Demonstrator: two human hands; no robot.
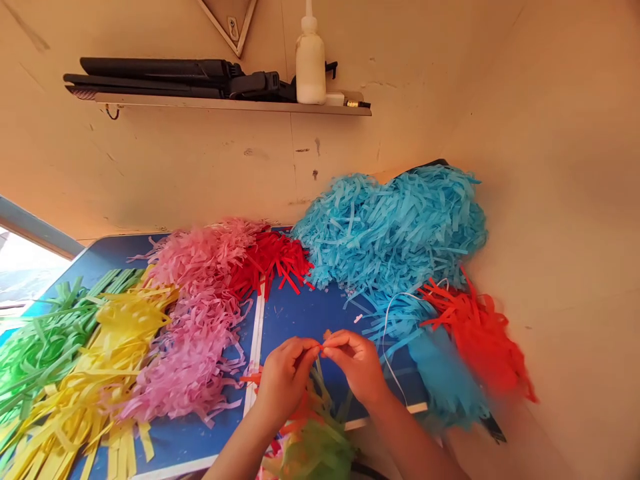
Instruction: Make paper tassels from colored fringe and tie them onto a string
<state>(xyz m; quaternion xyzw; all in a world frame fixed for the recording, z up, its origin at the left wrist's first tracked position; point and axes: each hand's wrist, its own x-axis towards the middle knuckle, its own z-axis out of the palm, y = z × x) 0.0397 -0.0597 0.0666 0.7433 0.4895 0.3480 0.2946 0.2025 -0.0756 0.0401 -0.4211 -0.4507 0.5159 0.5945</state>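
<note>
Over the front edge of the blue table (305, 320), my left hand (287, 370) and my right hand (357, 363) meet fingertip to fingertip. Both pinch a small bit of red-orange paper (321, 348) between thumb and forefinger; most of it is hidden by the fingers. Below them hangs a bunch of green and orange paper fringe (317, 443), partly behind my left wrist. A thin white string (385, 333) curves over the table just right of my right hand.
Heaps of green (45, 347), yellow (115, 333), pink (200, 260) and red paper fringe (270, 260) cover the left side. A big blue fringe heap (395, 220) and red fringe (480, 333) lie right. Above, a wall shelf (240, 103) holds a white bottle (310, 67) and a black hair straightener (160, 77).
</note>
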